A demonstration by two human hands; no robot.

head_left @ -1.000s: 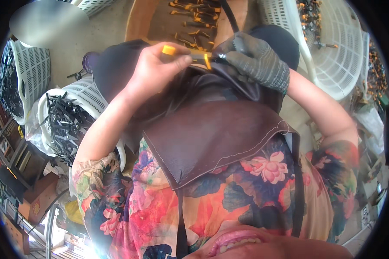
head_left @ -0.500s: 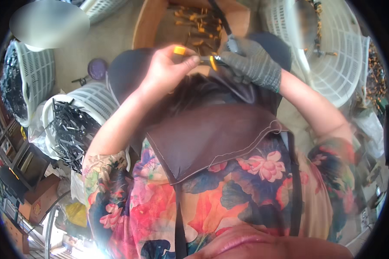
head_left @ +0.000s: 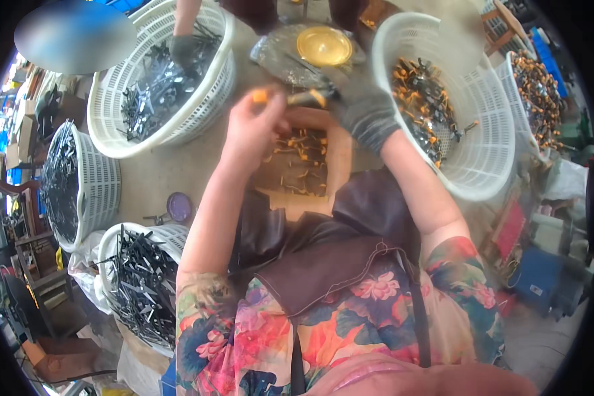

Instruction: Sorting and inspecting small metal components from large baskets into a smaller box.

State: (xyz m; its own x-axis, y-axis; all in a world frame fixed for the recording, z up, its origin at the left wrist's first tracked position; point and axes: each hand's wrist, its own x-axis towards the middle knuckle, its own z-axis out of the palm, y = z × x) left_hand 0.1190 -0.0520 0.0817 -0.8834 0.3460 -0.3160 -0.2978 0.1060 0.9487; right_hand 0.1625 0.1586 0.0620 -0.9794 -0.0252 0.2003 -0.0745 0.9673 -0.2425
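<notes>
Above a wooden box [head_left: 340,148], my bare left hand [head_left: 252,132] pinches a dark tool [head_left: 302,100] with orange on it, perhaps a pair of shears. Motion blurs its exact form. An orange patch shows at my left thumb and fingers; whether it is part of the tool or a finger wrap is unclear. My right hand [head_left: 369,112], in a grey knitted glove, is closed at the tool's far end, and its fingertips are smeared. Several black-and-orange pieces [head_left: 305,148] lie in the box between my knees.
At right, white baskets [head_left: 485,175] hold black-and-orange pieces. Black metal parts fill baskets [head_left: 228,66] at left. Another person's gloved hand [head_left: 186,49] reaches into the far left one. A gold-coloured bowl [head_left: 325,46] stands beyond the box; a purple round lid [head_left: 178,206] lies on the floor.
The view has shifted, bringing the far baskets, the gold bowl and another person's hand into sight. My hands stay close together with the dark tool between them, now farther out over the box.
</notes>
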